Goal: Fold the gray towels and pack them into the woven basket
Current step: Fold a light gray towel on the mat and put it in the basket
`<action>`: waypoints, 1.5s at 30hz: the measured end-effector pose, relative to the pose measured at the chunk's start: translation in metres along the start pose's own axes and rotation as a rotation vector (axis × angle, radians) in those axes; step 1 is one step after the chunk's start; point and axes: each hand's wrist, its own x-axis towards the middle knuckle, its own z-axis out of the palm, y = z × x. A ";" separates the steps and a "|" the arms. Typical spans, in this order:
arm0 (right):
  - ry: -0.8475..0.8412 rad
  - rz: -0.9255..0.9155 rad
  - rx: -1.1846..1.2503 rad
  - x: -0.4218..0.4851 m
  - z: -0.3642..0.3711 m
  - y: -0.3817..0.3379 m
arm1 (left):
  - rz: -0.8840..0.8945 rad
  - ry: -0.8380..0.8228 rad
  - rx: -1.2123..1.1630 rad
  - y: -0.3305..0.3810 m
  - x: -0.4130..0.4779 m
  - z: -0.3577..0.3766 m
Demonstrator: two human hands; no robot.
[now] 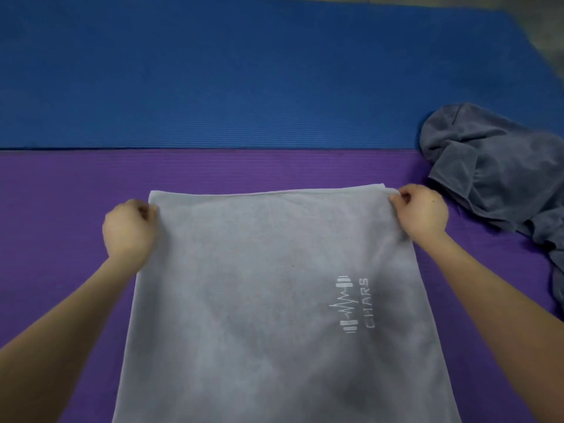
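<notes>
Towel: light gray, spread flat on purple mat, near end past the frame's bottom edge; "CHARS" logo right of middle.
Left hand: fingers curled, pinching far left corner.
Right hand: fingers curled, pinching far right corner.
Heap: darker gray towels, crumpled, at right, across purple mat and blue mat.

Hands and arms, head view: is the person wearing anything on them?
Nothing visible. The left hand and right hand are bare, with no gloves or rings showing; both forearms are uncovered to the frame's edge, with no sleeves, watch or bands.
</notes>
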 end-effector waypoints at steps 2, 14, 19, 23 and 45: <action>0.063 0.022 0.098 0.005 -0.002 0.001 | -0.022 0.025 -0.068 -0.002 0.007 -0.002; -0.050 0.055 0.044 0.000 0.018 -0.005 | -0.161 -0.043 -0.154 -0.002 -0.002 -0.010; -0.080 0.041 -0.001 -0.056 0.000 0.006 | -0.146 -0.190 -0.055 -0.025 -0.061 -0.028; -0.251 0.165 0.033 -0.114 -0.015 0.022 | -0.195 -0.282 -0.035 -0.048 -0.116 -0.042; -0.558 0.103 0.018 -0.226 -0.102 -0.023 | -0.364 -0.516 -0.162 -0.115 -0.207 -0.101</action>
